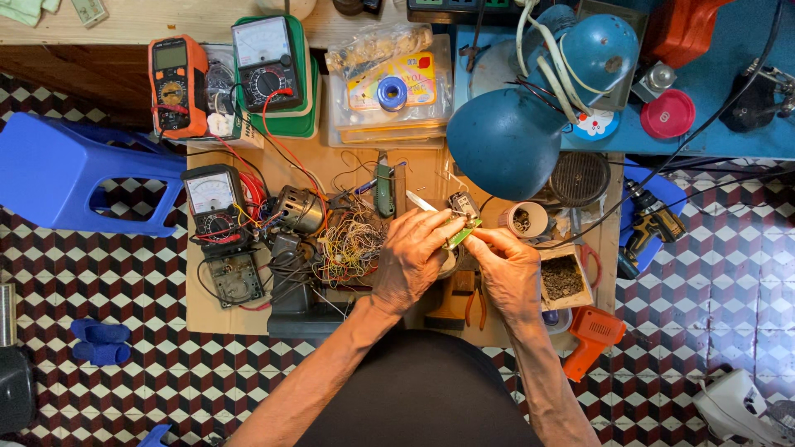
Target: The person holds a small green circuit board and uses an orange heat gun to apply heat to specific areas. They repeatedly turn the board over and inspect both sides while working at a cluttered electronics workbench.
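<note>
Both hands on 1 small green circuit board [462, 234], over the cluttered work board [414, 170].
Left hand [411, 258] pinches the board's near end; right hand [511, 266] grips its other end. Tangle of wires [351, 246] lies just left; blue lamp [517, 124] hangs above; white cup [525, 220] sits just right.

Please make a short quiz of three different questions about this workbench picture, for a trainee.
1. True or false: both hands hold the small green circuit board.
2. What hangs over the bench, just above the hands? A) a blue desk lamp B) a red fan C) a white kettle
3. Fill in: the orange multimeter lies at the bench's far ____ corner.

Key
1. True: left hand and right hand both pinch it.
2. A, the blue desk lamp.
3. Left.
</note>
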Motion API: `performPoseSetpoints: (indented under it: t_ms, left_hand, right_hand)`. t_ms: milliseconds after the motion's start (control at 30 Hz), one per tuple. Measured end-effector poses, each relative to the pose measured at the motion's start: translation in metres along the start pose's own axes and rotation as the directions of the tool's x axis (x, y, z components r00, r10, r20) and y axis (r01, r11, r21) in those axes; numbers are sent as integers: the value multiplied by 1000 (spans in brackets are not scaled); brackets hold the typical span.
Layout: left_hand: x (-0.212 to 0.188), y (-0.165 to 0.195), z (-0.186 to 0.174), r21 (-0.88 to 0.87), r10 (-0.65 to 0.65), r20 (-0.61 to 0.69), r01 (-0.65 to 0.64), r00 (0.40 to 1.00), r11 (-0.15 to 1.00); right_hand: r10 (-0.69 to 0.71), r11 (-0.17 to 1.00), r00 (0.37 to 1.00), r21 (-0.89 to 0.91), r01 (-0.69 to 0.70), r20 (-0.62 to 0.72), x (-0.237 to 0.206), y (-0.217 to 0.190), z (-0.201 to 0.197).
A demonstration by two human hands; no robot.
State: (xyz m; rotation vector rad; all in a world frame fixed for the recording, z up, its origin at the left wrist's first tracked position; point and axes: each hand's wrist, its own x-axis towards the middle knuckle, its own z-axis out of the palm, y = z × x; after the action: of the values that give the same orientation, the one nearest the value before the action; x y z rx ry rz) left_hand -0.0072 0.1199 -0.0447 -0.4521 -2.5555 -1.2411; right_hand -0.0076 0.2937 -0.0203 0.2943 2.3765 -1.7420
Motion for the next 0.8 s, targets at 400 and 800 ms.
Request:
performPoseSetpoints:
  t_ms: [400, 800]
  left_hand:
    - [-7, -1, -2, -116, -65, 19, 67, 998, 991]
    - [-5, 1, -6, -112, -33, 34, 37, 999, 993]
  right_hand:
    - [214, 967, 970, 114, -227, 113, -2, -8, -3]
    - [195, 960, 973, 178, -216, 126, -5, -1, -2]
